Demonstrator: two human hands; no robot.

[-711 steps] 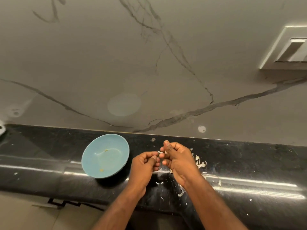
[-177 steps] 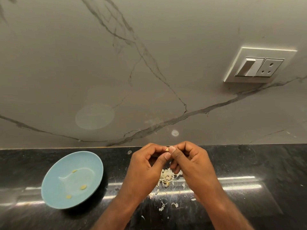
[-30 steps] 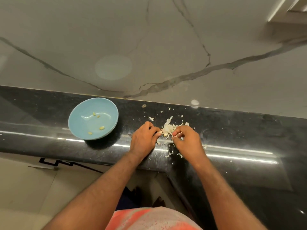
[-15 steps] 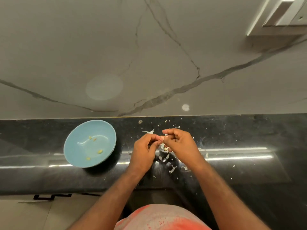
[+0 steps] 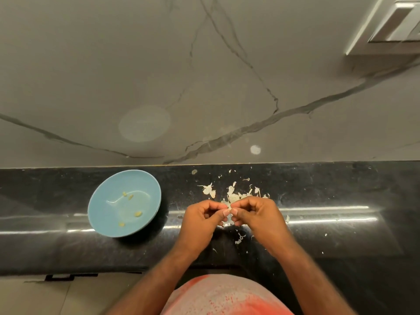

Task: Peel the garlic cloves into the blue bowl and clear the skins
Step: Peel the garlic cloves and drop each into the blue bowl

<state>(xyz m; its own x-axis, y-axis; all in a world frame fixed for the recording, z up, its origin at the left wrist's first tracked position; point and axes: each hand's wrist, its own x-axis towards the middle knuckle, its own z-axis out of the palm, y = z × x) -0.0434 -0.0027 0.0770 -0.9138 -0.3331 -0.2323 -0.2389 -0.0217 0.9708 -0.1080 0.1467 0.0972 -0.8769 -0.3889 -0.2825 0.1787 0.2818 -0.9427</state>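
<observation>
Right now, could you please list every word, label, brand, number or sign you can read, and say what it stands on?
No readable text anywhere in this view.
Blue bowl: plain, no mark.
Switch plate, cut off at the top right: no lettering shows.
Shirt: red blotches only, no letters.
Wall and counter: only veins and specks.
Garlic piece pinched by left hand and right hand: unmarked.

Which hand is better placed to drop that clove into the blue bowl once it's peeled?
Left. Both pinch the clove, but the left hand is nearer the blue bowl; the right hand would have to cross over.
</observation>
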